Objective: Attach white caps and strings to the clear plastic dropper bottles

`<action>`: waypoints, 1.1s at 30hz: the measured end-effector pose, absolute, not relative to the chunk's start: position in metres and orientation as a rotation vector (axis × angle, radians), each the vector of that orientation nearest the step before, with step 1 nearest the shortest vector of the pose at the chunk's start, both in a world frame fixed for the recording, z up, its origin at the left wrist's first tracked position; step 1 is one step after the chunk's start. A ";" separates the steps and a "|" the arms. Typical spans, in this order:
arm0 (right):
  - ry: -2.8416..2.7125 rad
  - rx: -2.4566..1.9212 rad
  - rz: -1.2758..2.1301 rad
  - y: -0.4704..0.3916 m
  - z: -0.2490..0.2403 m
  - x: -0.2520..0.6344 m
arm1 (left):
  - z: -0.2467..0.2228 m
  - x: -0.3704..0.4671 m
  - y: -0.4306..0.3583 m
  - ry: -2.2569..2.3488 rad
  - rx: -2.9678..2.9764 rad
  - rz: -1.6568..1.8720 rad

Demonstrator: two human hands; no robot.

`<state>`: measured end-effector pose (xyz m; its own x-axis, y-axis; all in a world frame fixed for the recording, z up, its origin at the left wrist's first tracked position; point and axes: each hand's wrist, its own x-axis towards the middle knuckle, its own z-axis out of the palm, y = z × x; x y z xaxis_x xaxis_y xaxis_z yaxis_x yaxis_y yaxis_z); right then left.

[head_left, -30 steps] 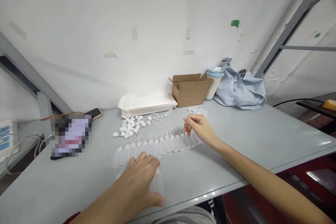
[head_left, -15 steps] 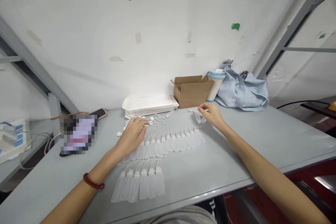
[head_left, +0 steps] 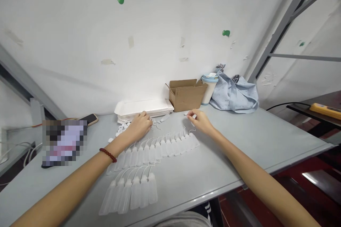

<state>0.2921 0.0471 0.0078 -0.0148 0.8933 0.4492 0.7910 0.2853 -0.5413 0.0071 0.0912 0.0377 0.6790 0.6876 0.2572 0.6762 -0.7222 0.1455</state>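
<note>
My left hand is bent over a small heap of white cords and its closed fingertips are partly hidden, so what they hold cannot be made out. Small white caps lie loose just left of it. Farther right, my right hand has thumb and forefinger pinched together above a few small whitish pieces, mostly covered by the hand. Between my arms, a long row of translucent white tag-like sleeves, each with a thin cord at its top, lies on the table. A shorter row of such sleeves lies closer to me.
Behind the hands a stack of white trays leans near an open cardboard box. A lidded cup and a light blue cloth bag stand to its right. On the left are a phone and a blurred-out item.
My left hand has moved right and forward from the caps to the cords. My right hand stays pinched by the small whitish pieces. The view has shifted slightly to the right.
</note>
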 end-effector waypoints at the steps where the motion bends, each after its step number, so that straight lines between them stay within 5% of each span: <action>1: -1.851 -1.508 0.157 0.046 0.008 0.290 | 0.038 0.006 0.091 1.158 2.827 0.482; 16: -2.605 -1.189 -0.171 0.100 0.014 0.228 | 0.067 -0.025 0.049 1.264 2.100 1.072; 27: -2.566 -1.227 -0.326 0.055 0.030 0.226 | 0.047 -0.033 0.015 1.184 1.563 1.193; 33: -2.187 -0.800 0.286 -0.007 0.032 0.183 | 0.047 -0.027 0.001 1.209 1.587 1.224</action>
